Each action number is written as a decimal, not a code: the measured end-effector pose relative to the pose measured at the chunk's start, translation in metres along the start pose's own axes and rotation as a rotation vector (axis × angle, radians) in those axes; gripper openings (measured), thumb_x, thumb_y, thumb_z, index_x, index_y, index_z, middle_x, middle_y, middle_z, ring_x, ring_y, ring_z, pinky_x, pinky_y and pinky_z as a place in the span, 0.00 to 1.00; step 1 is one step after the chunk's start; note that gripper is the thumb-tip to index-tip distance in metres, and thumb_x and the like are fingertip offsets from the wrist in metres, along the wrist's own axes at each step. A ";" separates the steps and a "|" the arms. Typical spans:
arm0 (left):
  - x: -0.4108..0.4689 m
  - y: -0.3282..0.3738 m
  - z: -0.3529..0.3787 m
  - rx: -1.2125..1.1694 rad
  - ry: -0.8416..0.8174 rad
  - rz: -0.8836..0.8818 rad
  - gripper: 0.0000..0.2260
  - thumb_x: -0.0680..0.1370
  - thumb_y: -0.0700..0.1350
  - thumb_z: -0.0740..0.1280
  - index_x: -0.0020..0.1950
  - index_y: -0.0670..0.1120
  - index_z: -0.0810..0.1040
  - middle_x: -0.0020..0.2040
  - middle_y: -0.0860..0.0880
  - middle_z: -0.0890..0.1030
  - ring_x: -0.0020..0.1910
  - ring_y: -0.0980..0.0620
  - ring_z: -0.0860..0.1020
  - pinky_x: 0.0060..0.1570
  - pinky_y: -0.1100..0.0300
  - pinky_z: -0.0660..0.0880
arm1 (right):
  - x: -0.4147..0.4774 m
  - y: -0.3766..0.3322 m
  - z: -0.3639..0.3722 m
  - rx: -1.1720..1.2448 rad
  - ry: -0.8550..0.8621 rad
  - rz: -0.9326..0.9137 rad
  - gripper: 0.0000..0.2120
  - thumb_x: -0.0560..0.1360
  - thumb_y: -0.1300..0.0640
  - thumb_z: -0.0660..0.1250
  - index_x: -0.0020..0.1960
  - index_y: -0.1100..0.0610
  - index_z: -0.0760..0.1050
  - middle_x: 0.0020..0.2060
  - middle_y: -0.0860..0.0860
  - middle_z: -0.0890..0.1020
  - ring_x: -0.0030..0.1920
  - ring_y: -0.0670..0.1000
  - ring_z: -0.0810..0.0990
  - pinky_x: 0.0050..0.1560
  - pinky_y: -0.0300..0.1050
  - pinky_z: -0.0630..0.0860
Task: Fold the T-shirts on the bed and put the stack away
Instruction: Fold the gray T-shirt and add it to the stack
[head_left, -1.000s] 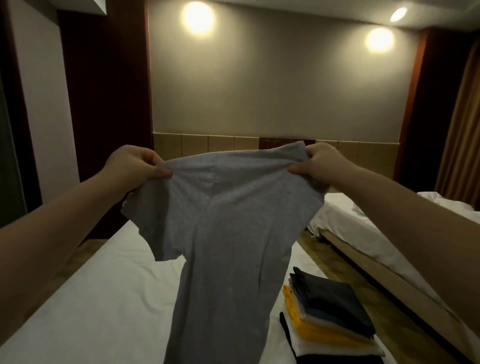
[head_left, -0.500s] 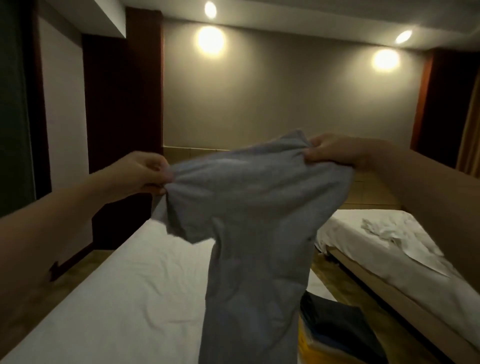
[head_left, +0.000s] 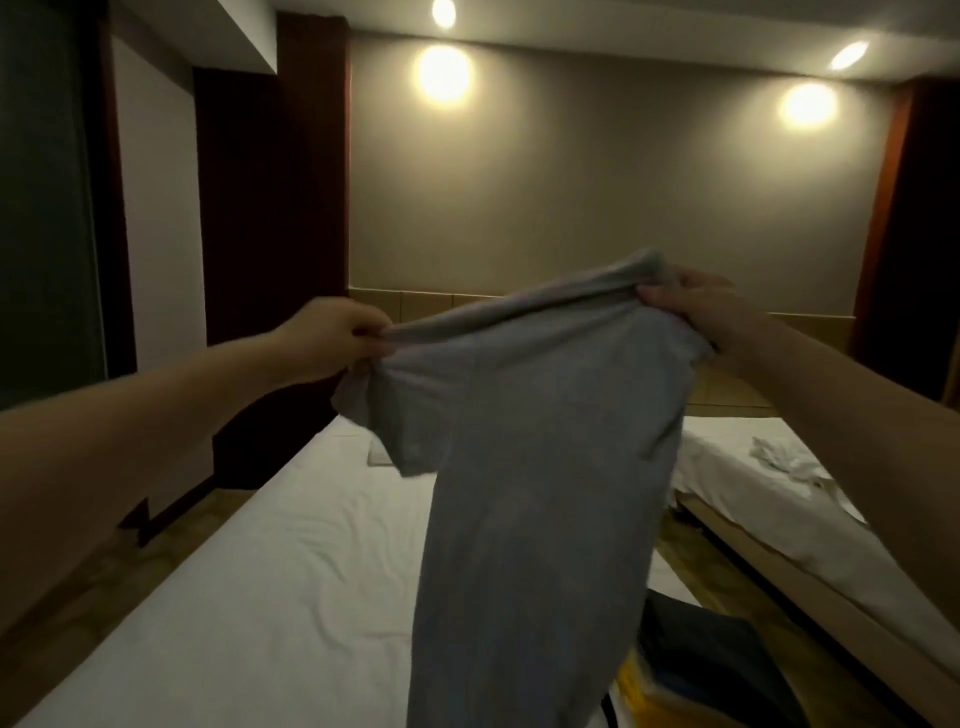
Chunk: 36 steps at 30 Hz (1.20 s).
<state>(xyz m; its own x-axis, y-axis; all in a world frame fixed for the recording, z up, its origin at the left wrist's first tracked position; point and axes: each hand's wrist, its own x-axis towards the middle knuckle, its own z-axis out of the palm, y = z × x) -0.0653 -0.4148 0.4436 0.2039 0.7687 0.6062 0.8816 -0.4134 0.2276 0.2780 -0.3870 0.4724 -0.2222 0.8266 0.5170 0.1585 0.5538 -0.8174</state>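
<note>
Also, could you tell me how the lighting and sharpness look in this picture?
Head view: dim, warm light; two bright light pools on the far wall blow out; the grey short-sleeved T-shirt looks soft and shadowed; the folded clothes stack is nearly lost in darkness.

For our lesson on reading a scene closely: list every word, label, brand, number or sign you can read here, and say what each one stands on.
None can be read.
The grey T-shirt, held up by the left hand and the right hand, shows plain cloth with no print or tag.
The folded stack, the bed and the wall show no lettering in this dim light.
</note>
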 end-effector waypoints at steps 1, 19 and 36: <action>0.004 0.000 -0.004 0.013 -0.001 0.018 0.07 0.77 0.40 0.66 0.50 0.40 0.82 0.45 0.42 0.80 0.47 0.47 0.77 0.50 0.55 0.72 | 0.000 -0.002 0.002 0.004 0.054 -0.024 0.03 0.75 0.61 0.65 0.48 0.57 0.76 0.40 0.50 0.82 0.35 0.42 0.82 0.35 0.33 0.78; 0.002 0.044 -0.001 0.302 -0.093 0.161 0.17 0.71 0.53 0.70 0.51 0.40 0.80 0.47 0.42 0.80 0.46 0.44 0.76 0.46 0.56 0.71 | -0.029 -0.038 0.006 -0.665 0.105 -0.176 0.05 0.75 0.61 0.68 0.50 0.55 0.76 0.38 0.46 0.77 0.34 0.33 0.75 0.34 0.24 0.67; -0.008 0.016 0.016 0.080 -0.325 -0.145 0.13 0.69 0.44 0.74 0.52 0.43 0.80 0.44 0.50 0.78 0.49 0.49 0.76 0.55 0.56 0.70 | -0.029 -0.033 -0.005 -0.602 -0.509 0.271 0.25 0.57 0.46 0.78 0.51 0.52 0.77 0.48 0.50 0.83 0.48 0.50 0.83 0.44 0.41 0.80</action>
<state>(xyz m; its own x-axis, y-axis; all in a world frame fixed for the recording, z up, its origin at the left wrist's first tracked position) -0.0460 -0.4197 0.4307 0.1879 0.9366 0.2956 0.9391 -0.2595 0.2254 0.2842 -0.4286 0.4861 -0.4872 0.8729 0.0252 0.7244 0.4201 -0.5465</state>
